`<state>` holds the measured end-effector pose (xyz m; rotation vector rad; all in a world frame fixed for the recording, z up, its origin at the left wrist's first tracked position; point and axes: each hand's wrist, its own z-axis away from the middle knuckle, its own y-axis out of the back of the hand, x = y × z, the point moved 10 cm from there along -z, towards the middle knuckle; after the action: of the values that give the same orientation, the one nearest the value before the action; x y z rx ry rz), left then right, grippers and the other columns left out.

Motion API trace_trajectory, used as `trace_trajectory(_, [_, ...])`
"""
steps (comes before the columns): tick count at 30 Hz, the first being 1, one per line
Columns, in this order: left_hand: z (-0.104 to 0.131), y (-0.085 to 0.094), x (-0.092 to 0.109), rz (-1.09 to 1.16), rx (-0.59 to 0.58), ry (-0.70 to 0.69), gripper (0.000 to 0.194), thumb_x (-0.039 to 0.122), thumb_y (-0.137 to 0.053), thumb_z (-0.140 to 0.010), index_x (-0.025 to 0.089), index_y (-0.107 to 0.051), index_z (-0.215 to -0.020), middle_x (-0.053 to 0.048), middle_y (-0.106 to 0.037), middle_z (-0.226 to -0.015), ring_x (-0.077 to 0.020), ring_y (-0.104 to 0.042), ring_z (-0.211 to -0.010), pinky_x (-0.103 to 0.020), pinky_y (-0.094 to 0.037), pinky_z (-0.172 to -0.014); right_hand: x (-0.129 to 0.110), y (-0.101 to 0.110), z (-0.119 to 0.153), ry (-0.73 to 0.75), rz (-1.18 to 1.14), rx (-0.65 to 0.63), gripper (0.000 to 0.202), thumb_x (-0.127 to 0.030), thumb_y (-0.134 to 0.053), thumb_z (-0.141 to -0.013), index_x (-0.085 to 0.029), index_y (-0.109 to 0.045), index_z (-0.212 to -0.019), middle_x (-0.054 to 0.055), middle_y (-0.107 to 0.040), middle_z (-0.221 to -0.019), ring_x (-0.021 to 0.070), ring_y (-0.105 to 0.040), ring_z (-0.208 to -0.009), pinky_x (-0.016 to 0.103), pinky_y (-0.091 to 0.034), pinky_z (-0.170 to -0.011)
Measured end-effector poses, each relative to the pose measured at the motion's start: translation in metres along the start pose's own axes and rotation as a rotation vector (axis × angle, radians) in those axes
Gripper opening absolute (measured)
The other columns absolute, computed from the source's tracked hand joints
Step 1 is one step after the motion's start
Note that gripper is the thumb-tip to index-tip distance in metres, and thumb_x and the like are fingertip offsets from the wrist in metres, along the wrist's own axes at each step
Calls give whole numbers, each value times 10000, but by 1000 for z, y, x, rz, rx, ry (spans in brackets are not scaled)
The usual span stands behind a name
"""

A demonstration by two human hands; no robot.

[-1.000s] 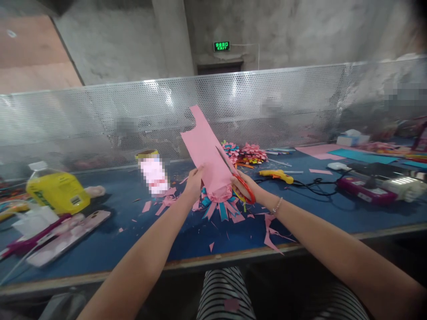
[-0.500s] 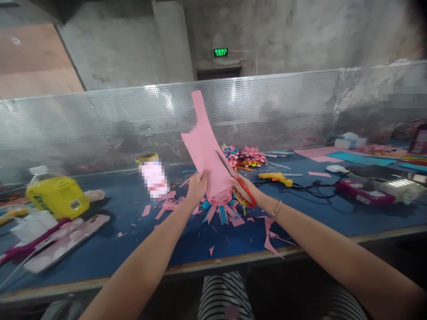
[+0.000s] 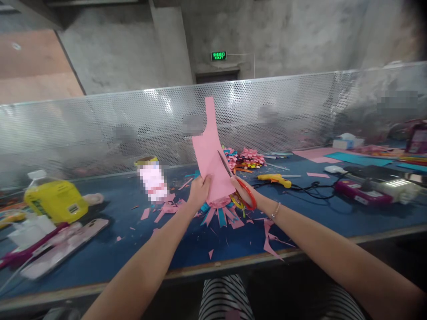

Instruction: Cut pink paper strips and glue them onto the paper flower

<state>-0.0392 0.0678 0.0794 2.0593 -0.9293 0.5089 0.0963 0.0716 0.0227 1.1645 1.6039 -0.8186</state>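
Note:
A pink paper sheet (image 3: 213, 160) with a narrow strip rising at its top stands up in front of me. My left hand (image 3: 200, 189) pinches its lower left edge. In my right hand (image 3: 242, 189) are scissors with red handles (image 3: 252, 201), their dark blades lying along the sheet's right side. Beneath the paper, a pink and blue ribbon-like paper piece (image 3: 222, 215) lies on the blue table (image 3: 133, 249). Its upper part is partly covered by the sheet.
Pink scraps (image 3: 170, 206) are scattered around. Behind sit frilly paper flowers (image 3: 250, 158) and a yellow glue gun (image 3: 275, 179). A yellow liquid bottle (image 3: 56, 198) and a phone (image 3: 66, 249) lie left; a purple device (image 3: 363, 192) is right. A perforated metal screen (image 3: 133, 124) stands behind.
The pink sheet has turned more upright, its top strip shifting right. My left hand has moved slightly right and down, still pinching it. The scissors remain at the sheet's right side.

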Motion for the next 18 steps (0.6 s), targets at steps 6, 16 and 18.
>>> trace_trajectory(6, [2,-8,-9,83,-45,105,438,460,-401,-760,78,-602,-683,-54,-588,-634,-145,-490,-561,-239,-337,-507,-4,0,3,4,64,19,428,-639,-409,-704,-216,-343,-691,-96,-363,-366,62,-332,-293,199,-269,-316])
trace_trajectory(16, [1,-9,-9,111,-56,89,422,479,-415,-737,99,-576,-649,-36,-562,-608,-139,-474,-574,-231,-322,-504,1,-1,3,-58,-29,-5,405,-606,-425,-719,-214,-370,-630,-77,-365,-375,63,-317,-305,213,-258,-316])
trace_trajectory(18, [3,-13,-10,85,-89,108,426,487,-420,-730,106,-555,-596,-14,-510,-526,-128,-444,-528,-227,-297,-476,2,1,1,-44,-67,1,416,-605,-430,-718,-212,-368,-599,-72,-351,-392,59,-298,-320,221,-253,-328])
